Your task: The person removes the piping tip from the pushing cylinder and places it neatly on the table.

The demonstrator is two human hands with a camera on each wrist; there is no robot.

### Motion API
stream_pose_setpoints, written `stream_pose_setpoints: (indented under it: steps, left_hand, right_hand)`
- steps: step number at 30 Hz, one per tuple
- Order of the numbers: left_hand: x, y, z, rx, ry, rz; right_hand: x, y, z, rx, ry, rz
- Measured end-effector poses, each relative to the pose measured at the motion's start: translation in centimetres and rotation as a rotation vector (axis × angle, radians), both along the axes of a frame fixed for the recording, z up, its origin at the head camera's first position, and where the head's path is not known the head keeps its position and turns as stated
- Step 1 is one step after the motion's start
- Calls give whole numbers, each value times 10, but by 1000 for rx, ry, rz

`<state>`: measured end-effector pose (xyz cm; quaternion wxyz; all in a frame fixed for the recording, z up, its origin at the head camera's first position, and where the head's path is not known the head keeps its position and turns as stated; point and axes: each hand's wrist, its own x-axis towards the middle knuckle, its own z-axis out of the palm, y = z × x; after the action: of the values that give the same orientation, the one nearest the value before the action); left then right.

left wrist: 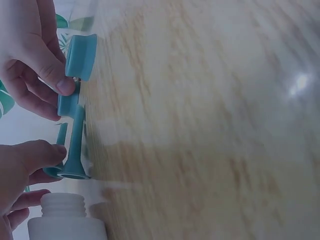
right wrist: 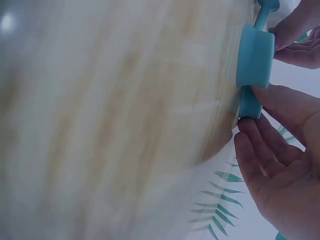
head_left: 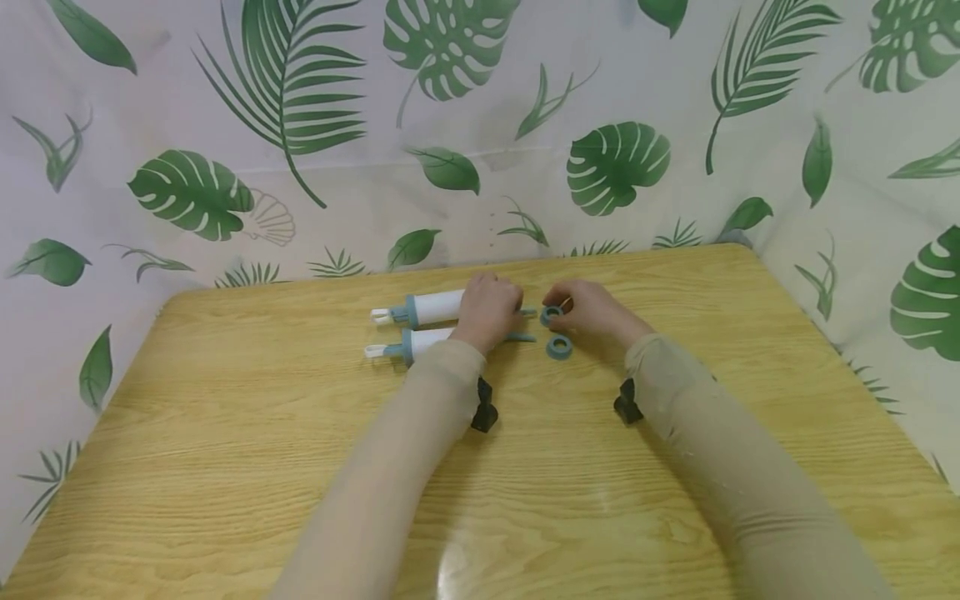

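Observation:
Two white cylinders lie side by side, a far one (head_left: 438, 307) and a near one (head_left: 429, 340), with blue-grey fittings and white loops at their left ends. My left hand (head_left: 489, 312) covers their right ends. Its thumb and fingers pinch the far funnel-shaped nozzle (left wrist: 52, 170). The near flared nozzle (left wrist: 75, 150) lies beside it, in line with a threaded white neck (left wrist: 64, 205). My right hand (head_left: 596, 312) pinches the far blue-grey ring cap (head_left: 547, 318) between thumb and fingers. Nearer to me lies a second ring cap (head_left: 558, 355), apart from the fingers.
The wood-grain table (head_left: 247, 450) meets a leaf-patterned wall covering (head_left: 510, 175) behind the parts. Black mounts (head_left: 484, 408) are strapped at both wrists, below the beige sleeves (head_left: 397, 467).

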<state>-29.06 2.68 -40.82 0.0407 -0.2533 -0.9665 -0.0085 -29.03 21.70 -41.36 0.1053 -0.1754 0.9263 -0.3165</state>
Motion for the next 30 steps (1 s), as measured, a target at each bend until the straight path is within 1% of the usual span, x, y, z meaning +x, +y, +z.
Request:
stream_pose_setpoints:
  steps: [4,9,14,19,22,26,29,30]
  left_hand:
    - [0,0,-2,8,-7,2]
    - [1,-1,-2,13,-42,22]
    - [0,-3,-3,2,-56,37]
    - [0,-5,-3,27,-65,50]
    - [3,-8,2,52,-50,51]
    - [9,-18,14,110,-27,63]
    - [17,-33,24,185,-10,67]
    - [21,-40,26,211,12,61]
  right_hand:
    - [-1,0,-1,3,9,6]
    - [0,-1,-2,0,14,11]
    - [1,-2,0,3,2,3]
    - [2,-3,1,2,-10,2]
    - [4,-3,2,11,-5,9]
    - [10,2,5,20,24,21]
    - [18,8,9,29,50,37]
    - [21,10,10,37,58,40]
